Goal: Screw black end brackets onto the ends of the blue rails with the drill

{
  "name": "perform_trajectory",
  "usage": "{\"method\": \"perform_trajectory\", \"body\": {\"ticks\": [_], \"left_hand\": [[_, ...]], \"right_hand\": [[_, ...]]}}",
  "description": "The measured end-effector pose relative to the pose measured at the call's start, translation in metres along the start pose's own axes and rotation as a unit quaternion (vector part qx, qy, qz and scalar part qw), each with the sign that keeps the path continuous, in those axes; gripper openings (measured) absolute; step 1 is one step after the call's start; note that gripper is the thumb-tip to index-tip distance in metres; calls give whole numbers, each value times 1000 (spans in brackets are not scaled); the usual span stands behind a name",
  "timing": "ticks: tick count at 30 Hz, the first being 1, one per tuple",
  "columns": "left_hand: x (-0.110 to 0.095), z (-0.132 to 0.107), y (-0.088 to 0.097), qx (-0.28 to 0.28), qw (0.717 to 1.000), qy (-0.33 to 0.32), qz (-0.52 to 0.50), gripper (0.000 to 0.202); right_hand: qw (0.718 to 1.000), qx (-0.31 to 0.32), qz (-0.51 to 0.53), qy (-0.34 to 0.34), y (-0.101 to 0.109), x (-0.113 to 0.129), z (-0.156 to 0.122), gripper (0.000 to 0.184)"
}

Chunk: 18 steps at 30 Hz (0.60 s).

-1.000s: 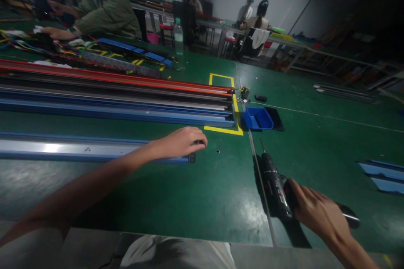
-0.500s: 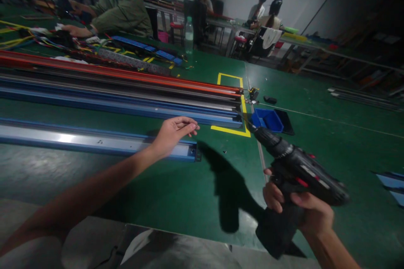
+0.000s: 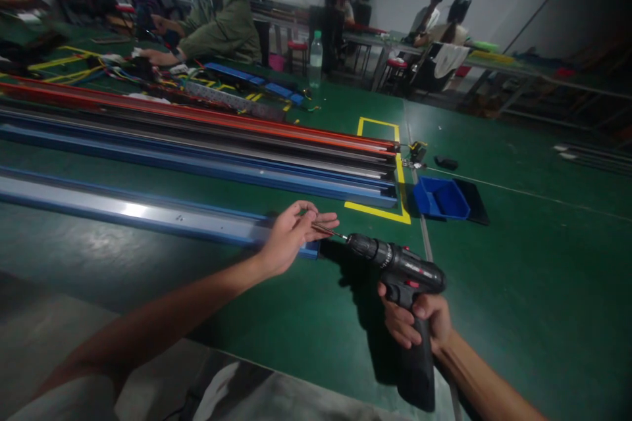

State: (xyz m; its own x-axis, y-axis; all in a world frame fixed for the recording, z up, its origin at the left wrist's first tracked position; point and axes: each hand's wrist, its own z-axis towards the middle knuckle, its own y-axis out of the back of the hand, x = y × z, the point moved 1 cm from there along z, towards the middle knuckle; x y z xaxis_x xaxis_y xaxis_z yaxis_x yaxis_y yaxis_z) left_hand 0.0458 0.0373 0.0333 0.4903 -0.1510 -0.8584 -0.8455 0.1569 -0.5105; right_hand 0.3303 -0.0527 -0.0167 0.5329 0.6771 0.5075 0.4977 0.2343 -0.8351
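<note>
My right hand (image 3: 437,319) grips the handle of a black cordless drill (image 3: 402,266), which points left. A long thin bit (image 3: 332,232) sticks out of its chuck and reaches the fingers of my left hand (image 3: 289,237). That hand is pinched at the bit's tip, its outer fingers stretched out; whatever small thing it holds is hidden. Below the left hand lies a blue-edged metal channel (image 3: 222,225) with a pale inner face, its right end partly covered by the hand.
Long blue channels (image 3: 296,179) and an orange one (image 3: 237,110) lie behind, ending at yellow tape (image 3: 378,214). A blue bin (image 3: 444,200) sits right of them. A bottle (image 3: 316,59) and wiring (image 3: 118,66) stand farther back, near a person in a green sleeve (image 3: 227,33).
The drill has moved left and swung so its bit meets my left fingers. My left hand has turned towards the bit. The view has shifted slightly left.
</note>
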Motion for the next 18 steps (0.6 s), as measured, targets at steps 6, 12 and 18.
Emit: {"method": "perform_trajectory", "body": {"ticks": [6,12,18], "left_hand": [[1,-11,-2,29,998,34,-44,33],[-1,-18,-4,24,999,36,-32,39],[2,-21,-6,23,999,13,-28,40]], "right_hand": [[999,18,42,-5,5,-2,-4,51],[998,37,42,-15,2,-3,-9,50],[999,4,38,-31,0,-4,-10,51]]}}
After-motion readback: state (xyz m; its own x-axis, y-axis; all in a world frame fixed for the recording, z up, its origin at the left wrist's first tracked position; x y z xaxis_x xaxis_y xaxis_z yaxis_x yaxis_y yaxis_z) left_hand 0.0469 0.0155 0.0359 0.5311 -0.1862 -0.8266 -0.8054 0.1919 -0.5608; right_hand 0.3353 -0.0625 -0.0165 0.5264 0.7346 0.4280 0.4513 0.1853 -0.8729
